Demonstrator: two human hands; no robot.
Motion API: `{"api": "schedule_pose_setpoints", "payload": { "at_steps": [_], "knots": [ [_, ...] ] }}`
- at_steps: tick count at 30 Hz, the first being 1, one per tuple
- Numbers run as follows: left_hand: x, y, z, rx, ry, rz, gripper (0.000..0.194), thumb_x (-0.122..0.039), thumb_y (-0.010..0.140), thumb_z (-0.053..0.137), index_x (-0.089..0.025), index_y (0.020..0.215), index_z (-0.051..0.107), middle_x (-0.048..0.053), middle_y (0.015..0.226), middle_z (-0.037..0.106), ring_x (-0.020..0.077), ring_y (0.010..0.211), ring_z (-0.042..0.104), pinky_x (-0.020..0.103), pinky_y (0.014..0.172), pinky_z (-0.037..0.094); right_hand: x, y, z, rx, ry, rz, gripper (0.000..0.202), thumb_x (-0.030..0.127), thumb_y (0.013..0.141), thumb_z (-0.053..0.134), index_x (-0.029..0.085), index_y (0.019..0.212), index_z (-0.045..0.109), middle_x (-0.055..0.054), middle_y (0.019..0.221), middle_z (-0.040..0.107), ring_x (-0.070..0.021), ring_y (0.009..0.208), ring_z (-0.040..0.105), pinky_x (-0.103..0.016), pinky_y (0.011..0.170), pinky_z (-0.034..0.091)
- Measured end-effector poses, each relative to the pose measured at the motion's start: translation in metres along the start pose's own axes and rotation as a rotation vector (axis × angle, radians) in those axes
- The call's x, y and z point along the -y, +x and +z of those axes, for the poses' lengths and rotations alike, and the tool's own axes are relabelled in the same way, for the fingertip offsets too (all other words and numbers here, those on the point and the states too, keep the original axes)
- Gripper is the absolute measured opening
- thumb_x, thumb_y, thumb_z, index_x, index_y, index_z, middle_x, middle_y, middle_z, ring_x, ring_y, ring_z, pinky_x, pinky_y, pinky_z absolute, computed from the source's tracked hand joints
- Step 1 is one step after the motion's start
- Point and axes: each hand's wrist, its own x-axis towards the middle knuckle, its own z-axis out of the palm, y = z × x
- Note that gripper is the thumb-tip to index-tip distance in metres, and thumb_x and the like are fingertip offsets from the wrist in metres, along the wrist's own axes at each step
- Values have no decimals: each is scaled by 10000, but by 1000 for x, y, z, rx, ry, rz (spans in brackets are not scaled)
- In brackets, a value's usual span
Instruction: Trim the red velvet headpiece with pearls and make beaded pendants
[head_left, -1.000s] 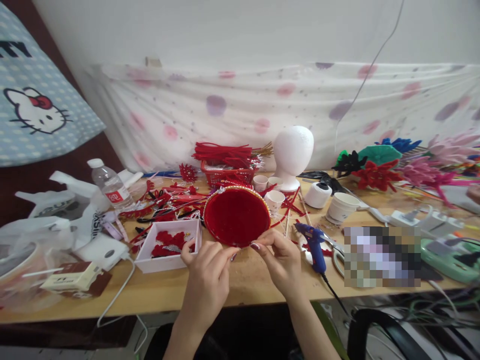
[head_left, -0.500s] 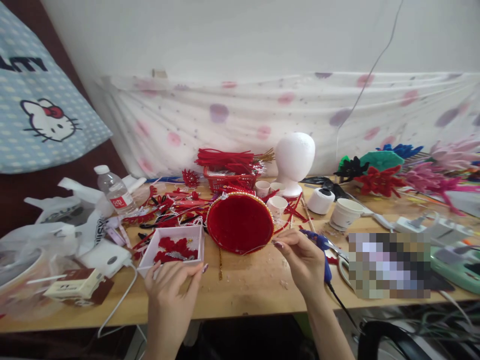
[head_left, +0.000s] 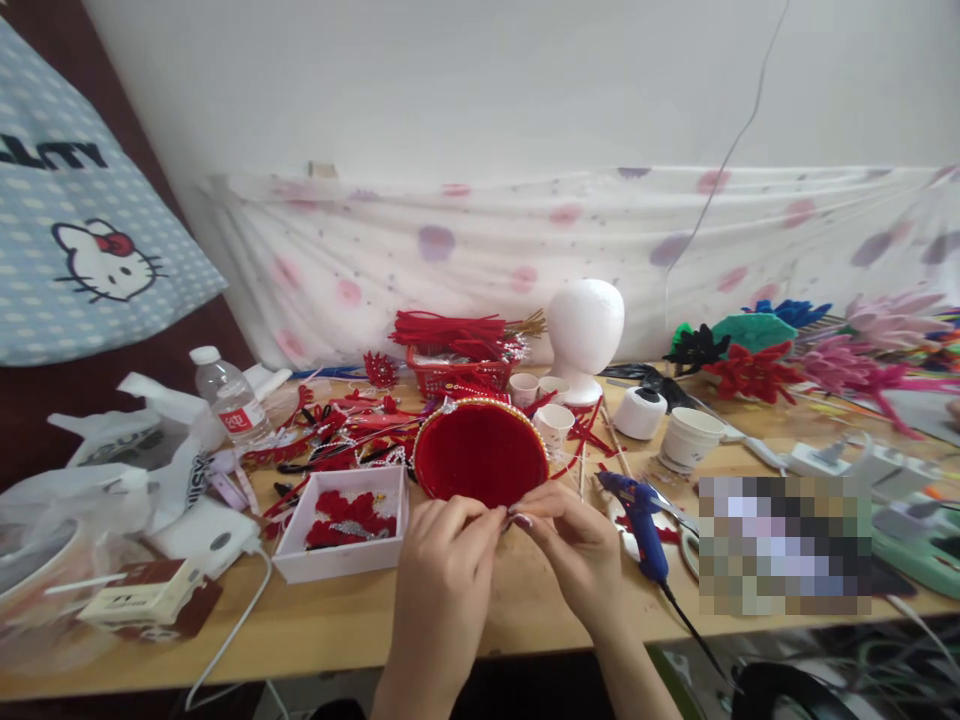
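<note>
A round red velvet piece (head_left: 480,450) with a gold beaded rim stands on the wooden table, its hollow side facing me. At its lower edge my left hand (head_left: 450,555) and my right hand (head_left: 574,540) meet, fingertips pinched together. Whatever lies between the fingertips is too small to name. Left of my hands is a white box (head_left: 337,565) with red velvet pieces and silvery beads in it. A blue glue gun (head_left: 641,520) lies to the right of my right hand.
Behind stand a red basket (head_left: 465,377), a white foam head (head_left: 585,335), paper cups (head_left: 690,440) and a white jar (head_left: 639,412). A water bottle (head_left: 232,400) and plastic bags (head_left: 150,440) are left. Velvet flowers (head_left: 754,372) and a power strip (head_left: 825,458) are right.
My left hand has moved right from the white box to the velvet piece's lower edge. My right hand has moved left to meet it. The view has tilted up slightly.
</note>
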Motion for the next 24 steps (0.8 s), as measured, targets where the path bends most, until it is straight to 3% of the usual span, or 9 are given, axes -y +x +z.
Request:
{"api": "schedule_pose_setpoints", "payload": {
  "at_steps": [4, 7, 11, 19, 24],
  "knots": [
    [12, -11, -1, 140, -162, -83, 289, -30, 913, 514, -199, 1032, 717, 33, 943, 705, 154, 860, 667, 254, 755, 530, -8, -6, 8, -27, 98, 101, 106, 184, 873, 727, 248, 796, 763, -4, 743, 702, -146, 694, 642, -230, 640, 493],
    [22, -20, -3, 198, -189, -104, 326, -22, 905, 501, -210, 1062, 717, 27, 896, 711, 155, 829, 686, 242, 727, 546, -13, -8, 14, -1, 174, 189, 93, 221, 854, 753, 242, 766, 771, -16, 737, 705, -151, 699, 638, -232, 650, 490],
    [33, -28, -5, 151, -258, -99, 281, -47, 893, 552, -223, 1024, 727, 11, 862, 749, 138, 772, 716, 203, 708, 556, -15, -6, 23, 40, 318, 351, 107, 279, 819, 791, 231, 728, 766, -17, 712, 688, -143, 676, 613, -221, 627, 484],
    [48, -34, -14, 90, -326, -148, 209, -113, 871, 619, -248, 957, 753, 2, 844, 775, 138, 753, 744, 174, 704, 587, -16, -2, 46, 45, 380, 461, 228, 381, 758, 836, 194, 670, 739, -22, 662, 682, -140, 617, 602, -232, 595, 490],
    [56, -37, -23, 31, -302, -217, 166, -145, 867, 620, -232, 892, 760, 26, 807, 772, 165, 719, 744, 206, 677, 603, -19, -5, 59, 53, 384, 571, 193, 353, 748, 847, 190, 715, 747, -24, 671, 710, -136, 613, 622, -231, 598, 502]
  ]
}}
